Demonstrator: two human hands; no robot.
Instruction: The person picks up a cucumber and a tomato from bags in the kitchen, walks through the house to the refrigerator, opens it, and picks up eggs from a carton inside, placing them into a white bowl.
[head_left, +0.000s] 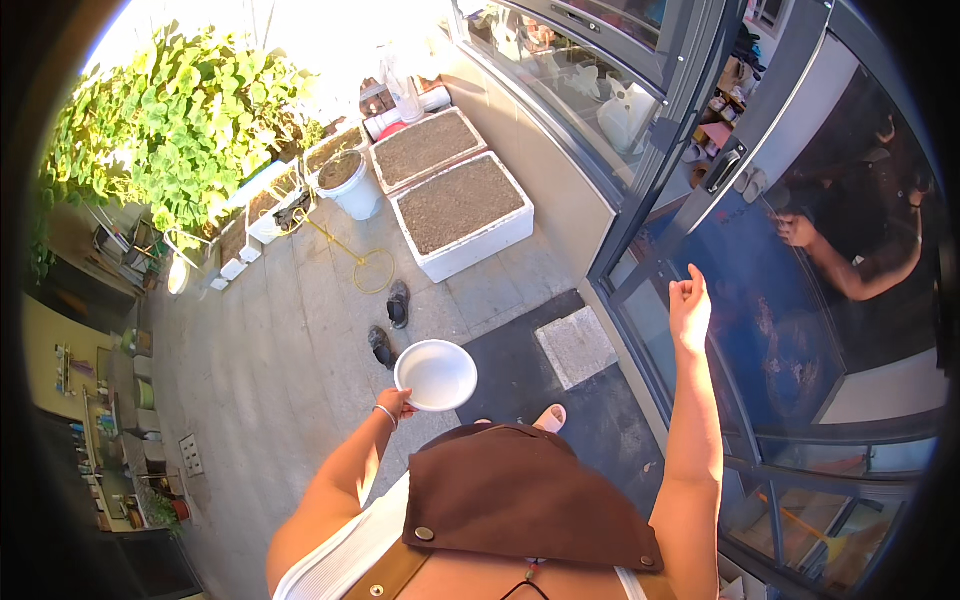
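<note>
A round white bowl (436, 375) hangs at waist height in front of me, its inside facing up. My left hand (395, 402) grips its near left rim, and I see nothing in it. My right hand (690, 308) is raised at the right, close to the dark-framed glass door (730, 190). Its fingers are partly bent with one stretched out, and they hold nothing. Whether they touch the door frame cannot be made out. The door's handle (726, 168) sits beyond my fingertips.
White boxes of soil (470, 258) stand along the wall ahead, beside a white bucket (350, 185). Leafy plants (185, 125) fill the far left. Dark shoes (398, 304) and a yellow wire hoop (374, 271) lie on the paving. A pale stone slab (577, 347) lies by the doorway.
</note>
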